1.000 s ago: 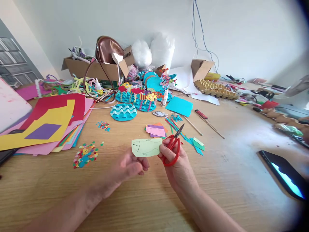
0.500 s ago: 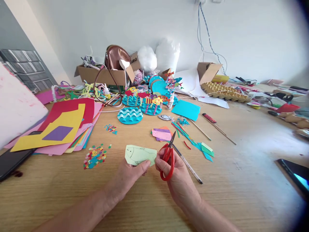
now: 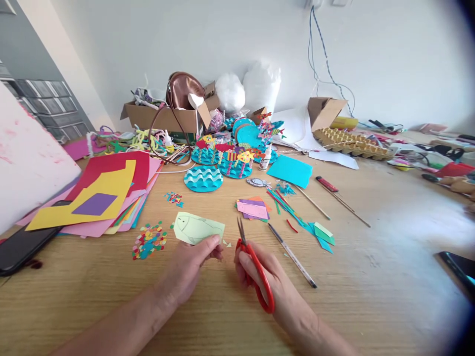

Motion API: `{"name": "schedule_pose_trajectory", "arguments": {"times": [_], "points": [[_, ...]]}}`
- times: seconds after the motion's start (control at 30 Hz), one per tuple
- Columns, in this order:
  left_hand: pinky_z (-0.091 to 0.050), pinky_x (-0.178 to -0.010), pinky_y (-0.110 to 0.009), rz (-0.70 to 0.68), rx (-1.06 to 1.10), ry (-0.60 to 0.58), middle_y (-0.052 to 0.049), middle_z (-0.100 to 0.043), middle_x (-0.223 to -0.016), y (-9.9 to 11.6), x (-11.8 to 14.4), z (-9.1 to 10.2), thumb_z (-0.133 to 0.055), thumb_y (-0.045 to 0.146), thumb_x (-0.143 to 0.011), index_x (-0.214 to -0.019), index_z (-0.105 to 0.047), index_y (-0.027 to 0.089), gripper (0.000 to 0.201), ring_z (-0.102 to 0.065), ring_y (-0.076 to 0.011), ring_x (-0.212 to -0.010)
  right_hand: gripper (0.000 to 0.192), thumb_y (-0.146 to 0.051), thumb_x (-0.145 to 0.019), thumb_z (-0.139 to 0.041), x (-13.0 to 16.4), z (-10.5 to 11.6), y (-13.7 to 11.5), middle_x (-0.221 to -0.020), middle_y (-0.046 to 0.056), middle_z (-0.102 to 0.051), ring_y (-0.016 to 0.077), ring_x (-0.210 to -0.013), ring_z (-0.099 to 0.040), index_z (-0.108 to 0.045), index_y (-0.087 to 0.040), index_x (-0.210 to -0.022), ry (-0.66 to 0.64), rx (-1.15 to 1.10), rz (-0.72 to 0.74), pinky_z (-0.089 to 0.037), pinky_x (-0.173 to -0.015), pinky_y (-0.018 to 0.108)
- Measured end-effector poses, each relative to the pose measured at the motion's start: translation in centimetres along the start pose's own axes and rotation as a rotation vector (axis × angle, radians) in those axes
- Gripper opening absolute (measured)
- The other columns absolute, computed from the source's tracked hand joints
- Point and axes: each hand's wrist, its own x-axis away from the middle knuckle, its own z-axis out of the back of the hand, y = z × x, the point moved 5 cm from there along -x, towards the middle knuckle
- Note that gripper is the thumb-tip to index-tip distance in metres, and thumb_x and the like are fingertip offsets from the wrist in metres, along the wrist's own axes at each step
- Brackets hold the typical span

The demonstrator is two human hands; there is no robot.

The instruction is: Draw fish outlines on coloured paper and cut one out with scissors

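Now left hand [image 3: 193, 267] pinching fish paper [image 3: 198, 228], right hand [image 3: 269, 279] gripping red scissors [image 3: 256, 269]

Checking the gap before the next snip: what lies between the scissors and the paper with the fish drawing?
In the head view, a couple of tiny paper scraps lie on bare table between the scissors and the fish paper.

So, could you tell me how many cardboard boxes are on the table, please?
2. One cardboard box sits at the back left, stuffed with craft bits and a brown bag; the other box stands open at the back right. Clutter may hide more.
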Motion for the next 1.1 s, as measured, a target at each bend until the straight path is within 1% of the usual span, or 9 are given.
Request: {"name": "schedule_pose_trajectory", "arguments": {"times": [0.13, 0.23, 0.3, 0.43, 0.57, 0.73, 0.9, 1.1], "points": [[-0.047, -0.060, -0.026, -0.004, 0.070, 0.023, -0.002, -0.064, -0.066, 0.8, 0.1, 0.2, -0.075, 0.031, -0.060, -0.070, -0.065, 0.014, 0.022, -0.057, -0.0149, -0.065, 0.035, -0.043, -0.086, -0.042, 0.0, -0.6, 0.6, -0.055, -0.004, -0.040, 0.0117, -0.054, -0.039, -0.040, -0.020, -0.060, -0.056, 0.146, -0.026, -0.029, -0.050, 0.024], [-0.048, -0.060, -0.026, -0.015, 0.077, -0.014, -0.003, -0.065, -0.068, 1.0, 0.2, 0.1, -0.075, 0.032, -0.061, -0.070, -0.066, 0.014, 0.022, -0.057, -0.0156, -0.067, 0.034, -0.038, -0.088, -0.040, -0.1, -0.9, 0.9, -0.056, -0.004, -0.039, 0.0108, -0.054, -0.037, -0.039, -0.020, -0.060, -0.083, 0.219, 0.003, -0.027, -0.050, 0.023], [-0.049, -0.060, -0.026, -0.011, 0.070, -0.037, -0.003, -0.066, -0.070, 0.8, 0.2, 0.0, -0.074, 0.032, -0.062, -0.071, -0.067, 0.014, 0.021, -0.058, -0.0161, -0.069, 0.034, -0.037, -0.088, -0.040, 0.0, -1.0, 1.0, -0.055, -0.004, -0.039, 0.0106, -0.053, -0.036, -0.039, -0.020, -0.060, -0.092, 0.240, -0.002, -0.027, -0.049, 0.023], [-0.050, -0.065, -0.028, 0.004, 0.077, -0.035, -0.003, -0.068, -0.074, 0.4, 0.4, -0.1, -0.072, 0.027, -0.063, -0.075, -0.069, 0.015, 0.017, -0.059, -0.0166, -0.070, 0.033, -0.033, -0.088, -0.042, 0.1, -1.1, 1.0, -0.054, -0.005, -0.038, 0.0101, -0.052, -0.036, -0.038, -0.020, -0.058, -0.094, 0.225, -0.018, -0.027, -0.048, 0.022], [-0.050, -0.067, -0.030, 0.022, 0.070, -0.030, -0.003, -0.067, -0.070, 0.2, 0.6, -0.2, -0.072, 0.026, -0.062, -0.073, -0.069, 0.015, 0.016, -0.060, -0.0175, -0.070, 0.033, -0.032, -0.088, -0.042, 0.3, -1.2, 1.0, -0.052, -0.005, -0.038, 0.0097, -0.051, -0.035, -0.038, -0.020, -0.058, -0.097, 0.179, -0.026, -0.026, -0.047, 0.021], [-0.050, -0.069, -0.030, 0.034, 0.062, -0.040, -0.003, -0.067, -0.069, 0.2, 0.7, -0.4, -0.072, 0.027, -0.061, -0.071, -0.069, 0.015, 0.016, -0.060, -0.0178, -0.070, 0.035, -0.035, -0.088, -0.043, 0.2, -1.1, 0.9, -0.050, -0.005, -0.037, 0.0094, -0.049, -0.035, -0.038, -0.020, -0.057, -0.092, 0.176, -0.024, -0.027, -0.046, 0.021], [-0.050, -0.067, -0.028, 0.055, 0.064, -0.030, -0.002, -0.068, -0.071, -0.1, 0.7, -0.5, -0.073, 0.027, -0.060, -0.072, -0.069, 0.014, 0.017, -0.060, -0.0166, -0.068, 0.034, -0.035, -0.087, -0.044, 0.2, -1.1, 1.0, -0.050, -0.005, -0.039, 0.0091, -0.048, -0.036, -0.039, -0.020, -0.057, -0.081, 0.126, -0.047, -0.027, -0.044, 0.020], [-0.050, -0.067, -0.027, 0.048, 0.056, -0.043, -0.002, -0.068, -0.071, -0.1, 0.9, -0.5, -0.072, 0.027, -0.062, -0.072, -0.069, 0.014, 0.017, -0.059, -0.0157, -0.068, 0.035, -0.037, -0.088, -0.043, 0.3, -1.2, 0.9, -0.050, -0.005, -0.039, 0.0091, -0.047, -0.037, -0.038, -0.020, -0.058, -0.085, 0.121, -0.034, -0.027, -0.044, 0.020]]}}
